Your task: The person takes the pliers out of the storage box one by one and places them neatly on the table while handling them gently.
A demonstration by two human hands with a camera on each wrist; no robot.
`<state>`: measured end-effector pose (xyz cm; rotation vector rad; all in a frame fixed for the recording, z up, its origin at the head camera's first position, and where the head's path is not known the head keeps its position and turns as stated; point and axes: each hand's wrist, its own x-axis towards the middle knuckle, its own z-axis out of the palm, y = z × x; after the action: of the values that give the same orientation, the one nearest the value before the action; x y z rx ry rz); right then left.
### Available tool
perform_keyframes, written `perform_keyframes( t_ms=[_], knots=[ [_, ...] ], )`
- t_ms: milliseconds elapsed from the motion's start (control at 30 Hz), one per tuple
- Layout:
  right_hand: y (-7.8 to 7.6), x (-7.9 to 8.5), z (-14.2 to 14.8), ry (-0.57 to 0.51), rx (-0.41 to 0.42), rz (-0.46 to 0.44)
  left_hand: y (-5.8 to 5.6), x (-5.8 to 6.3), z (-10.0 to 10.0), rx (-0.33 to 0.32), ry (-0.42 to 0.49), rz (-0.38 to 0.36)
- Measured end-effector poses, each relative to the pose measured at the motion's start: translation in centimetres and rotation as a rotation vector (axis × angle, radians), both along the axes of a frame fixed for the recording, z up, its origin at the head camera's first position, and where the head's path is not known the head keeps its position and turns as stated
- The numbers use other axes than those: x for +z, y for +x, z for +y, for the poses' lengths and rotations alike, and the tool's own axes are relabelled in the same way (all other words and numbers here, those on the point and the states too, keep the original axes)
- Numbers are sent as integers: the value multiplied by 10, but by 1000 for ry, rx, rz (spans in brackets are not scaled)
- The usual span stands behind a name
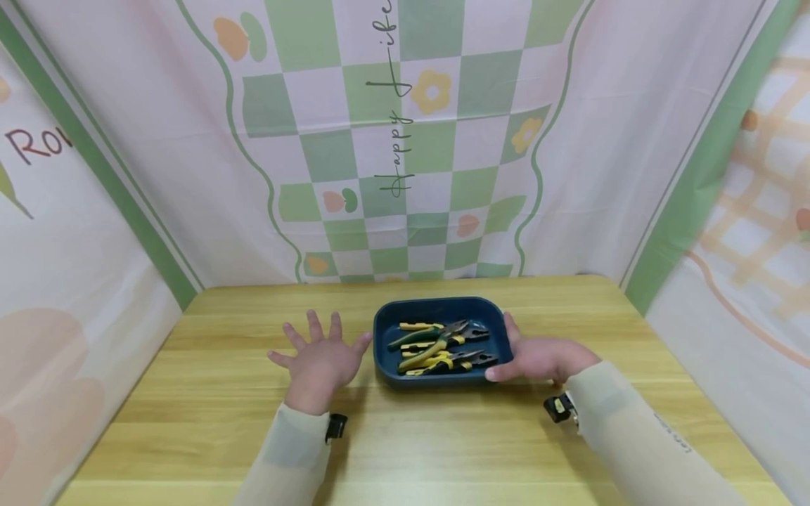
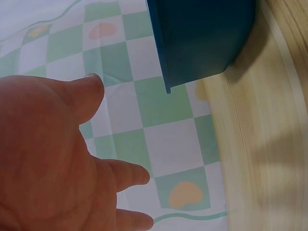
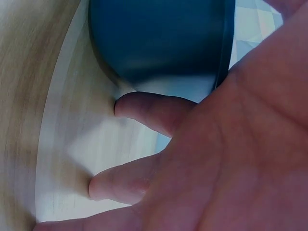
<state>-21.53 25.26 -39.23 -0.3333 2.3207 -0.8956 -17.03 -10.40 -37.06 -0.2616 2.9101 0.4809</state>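
Observation:
A dark blue rectangular tray point(image 1: 436, 381) sits on the wooden table, its long sides running left to right. Inside lie several pliers; the pair with green and yellow handles point(image 1: 420, 355) rests across others with yellow and black handles. My left hand point(image 1: 324, 362) is spread wide to the left of the tray, holding nothing, its thumb point(image 2: 89, 96) just apart from the tray wall. At the tray's right end is my right hand point(image 1: 541, 357), thumb over the near right corner of the rim. Its other fingers point(image 3: 127, 185) stretch down to the tabletop beside the wall.
The wooden table point(image 1: 436, 450) extends in front of the tray and to both sides. A checkered green and white cloth point(image 1: 373, 147) hangs behind it, with printed cloths at left and right. Each wrist carries a small black camera point(image 1: 558, 407).

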Motion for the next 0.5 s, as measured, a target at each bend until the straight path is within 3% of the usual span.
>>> perform_keyframes(
  t_ms=[300, 400, 500],
  knots=[
    [0, 0, 1, -8, -5, -14, -1, 2, -2, -38, -17, 15],
    [0, -1, 1, -10, 0, -10, -5, 10, -7, -86, -53, 39],
    [0, -1, 2, -7, 1, -6, -9, 22, -12, -144, -33, 77]
  ],
)
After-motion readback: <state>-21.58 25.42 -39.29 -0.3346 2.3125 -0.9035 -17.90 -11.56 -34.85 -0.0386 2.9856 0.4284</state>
